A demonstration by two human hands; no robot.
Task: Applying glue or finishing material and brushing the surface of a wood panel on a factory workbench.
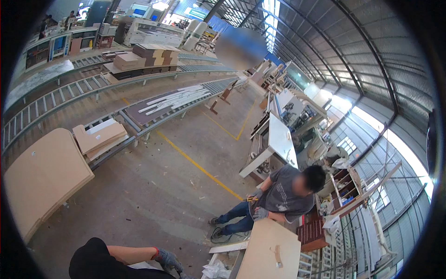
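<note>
Hands first: only one gloved hand (168, 260) shows, at the lower edge on a bare forearm past a dark sleeve; which hand it is I cannot tell, nor whether its curled fingers grip anything. Just beside it lie a white strip (228, 248) and crumpled white plastic (215, 269). Further right, a pale board (272, 251) lies flat (a small block on it), touched by a co-worker's gloved hand (261, 213). Roller conveyors (69, 95) carry stacked panels (100, 138) beyond the concrete floor (153, 190).
</note>
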